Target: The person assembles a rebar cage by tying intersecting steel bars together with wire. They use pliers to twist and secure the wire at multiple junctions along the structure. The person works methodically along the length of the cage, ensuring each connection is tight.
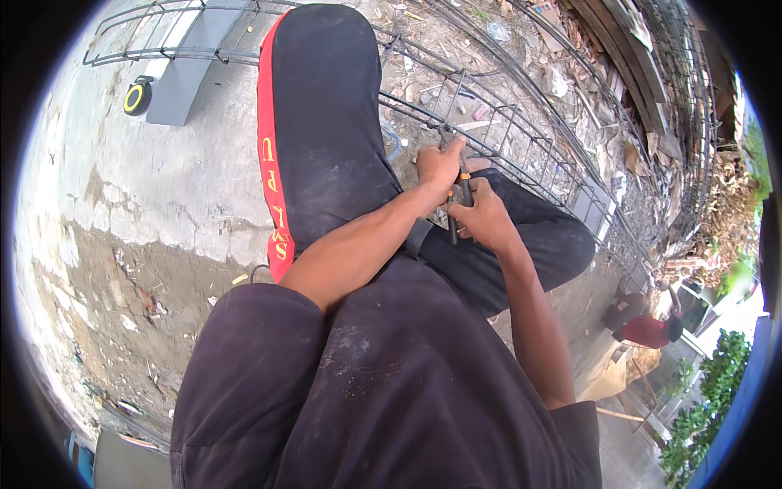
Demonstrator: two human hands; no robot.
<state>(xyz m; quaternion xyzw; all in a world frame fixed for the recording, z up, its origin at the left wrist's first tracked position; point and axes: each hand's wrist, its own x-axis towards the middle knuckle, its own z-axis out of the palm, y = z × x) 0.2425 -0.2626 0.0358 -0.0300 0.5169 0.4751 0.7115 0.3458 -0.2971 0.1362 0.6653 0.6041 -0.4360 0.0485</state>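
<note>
Head view: looks down on a seated person's dark trousers, two bare hands, and ground strewn with rubble.
Left hand: fingers curled at the head of the tool, right beside the bars; whether they grip the tool, a wire or a bar, I cannot tell.
Right hand: fingers bent closed around the handles of the tool, little gap left.
Plier-like tool: dark handles with orange bands, between the two hands, its head up against the cage; any marking on it is too small to read.
Steel-bar cage: lies past the folded leg, running off toward the right.
Lettering: large yellow characters down the red stripe of the trouser leg.
Grey board: on the ground at upper left, with a yellow-ringed black disc by its edge.
Another person: red top, far right.
</note>
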